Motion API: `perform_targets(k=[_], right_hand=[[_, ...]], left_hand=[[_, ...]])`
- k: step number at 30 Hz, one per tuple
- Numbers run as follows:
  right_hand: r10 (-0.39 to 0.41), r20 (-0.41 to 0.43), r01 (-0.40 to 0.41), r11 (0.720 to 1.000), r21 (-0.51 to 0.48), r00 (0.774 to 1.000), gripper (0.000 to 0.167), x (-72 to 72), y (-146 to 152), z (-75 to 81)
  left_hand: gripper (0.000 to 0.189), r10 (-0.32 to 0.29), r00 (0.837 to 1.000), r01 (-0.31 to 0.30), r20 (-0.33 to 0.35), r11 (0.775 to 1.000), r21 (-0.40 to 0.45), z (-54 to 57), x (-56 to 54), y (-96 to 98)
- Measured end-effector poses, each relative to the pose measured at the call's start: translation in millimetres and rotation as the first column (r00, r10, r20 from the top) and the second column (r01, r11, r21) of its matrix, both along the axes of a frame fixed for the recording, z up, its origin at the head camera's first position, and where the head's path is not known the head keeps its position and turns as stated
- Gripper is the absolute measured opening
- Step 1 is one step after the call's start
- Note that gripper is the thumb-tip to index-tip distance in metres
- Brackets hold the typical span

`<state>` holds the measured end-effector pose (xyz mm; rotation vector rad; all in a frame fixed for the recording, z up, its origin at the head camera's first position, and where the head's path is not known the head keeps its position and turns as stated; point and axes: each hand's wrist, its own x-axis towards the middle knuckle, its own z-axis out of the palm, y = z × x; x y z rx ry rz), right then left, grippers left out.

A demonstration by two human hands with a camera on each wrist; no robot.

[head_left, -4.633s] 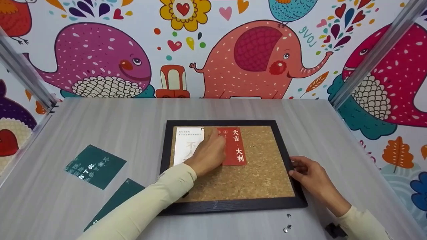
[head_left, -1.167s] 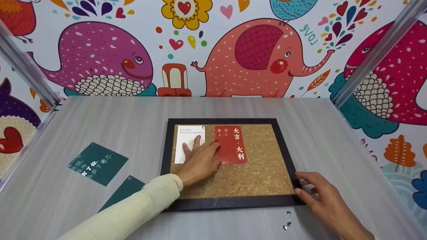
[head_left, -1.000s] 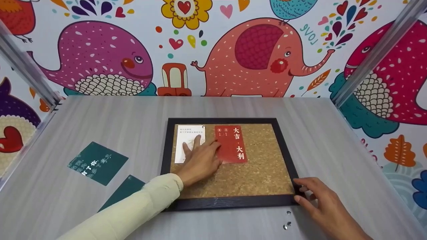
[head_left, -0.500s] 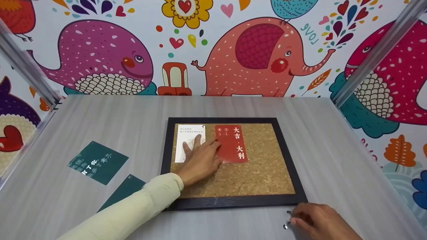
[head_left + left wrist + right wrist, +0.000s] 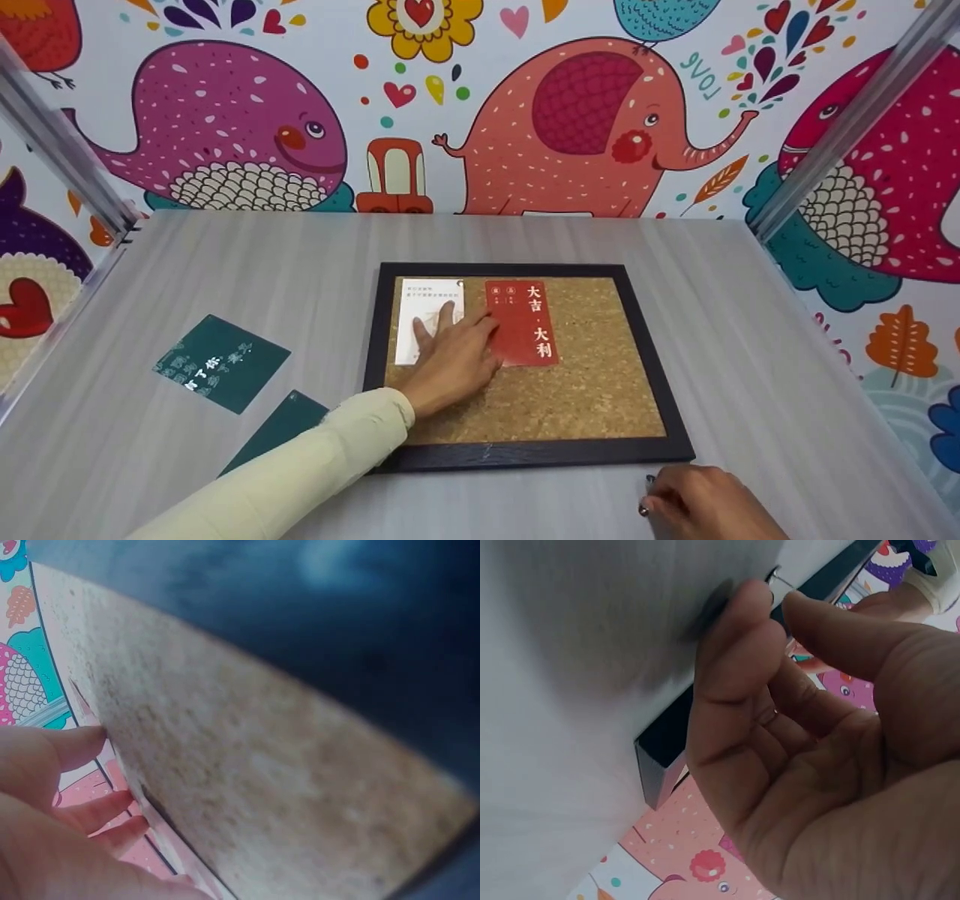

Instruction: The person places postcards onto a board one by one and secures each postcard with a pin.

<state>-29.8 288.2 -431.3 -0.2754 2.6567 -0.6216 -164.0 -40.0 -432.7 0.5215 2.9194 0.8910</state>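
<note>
Head view: left hand (image 5: 454,364), fingers spread, spans white card (image 5: 420,300) and red card (image 5: 525,326), likely steadying them; right hand (image 5: 709,504) curls by pins (image 5: 643,511), pinching or not, I can't tell.

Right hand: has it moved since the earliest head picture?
Yes, the right hand has moved from the right edge of the black frame toward the person, to the pins.

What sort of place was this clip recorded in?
Probably a staged recording booth or indoor workstation: a pale grey wood-grain table, white walls printed with colourful cartoon animals, and grey metal posts at the back corners.
</note>
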Motion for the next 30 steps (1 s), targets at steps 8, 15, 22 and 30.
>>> perform_targets(k=[8, 15, 22, 30], right_hand=[[0.046, -0.071, -0.047, 0.999, -0.005, 0.996, 0.019, 4.6, -1.9, -0.7], [0.115, -0.155, -0.119, 0.993, -0.011, 0.981, 0.017, 6.0, 14.2, -28.4], [0.185, -0.191, -0.181, 0.983, 0.037, 0.964, 0.02, 2.9, 20.7, -36.8], [-0.037, -0.115, 0.037, 0.999, -0.004, 0.993, 0.022, -4.8, -8.0, 26.6]], left_hand=[[0.052, -0.004, 1.0, 0.004, 0.013, 1.0, 0.005, -0.4, -0.1, 0.1], [0.053, -0.005, 1.0, 0.005, 0.005, 1.0, -0.002, -1.3, -0.3, 0.2], [0.053, -0.01, 1.0, 0.01, 0.013, 1.0, -0.001, -0.4, 0.6, -0.2], [0.052, -0.007, 1.0, 0.007, 0.017, 1.0, -0.005, 0.1, 0.7, -0.7]])
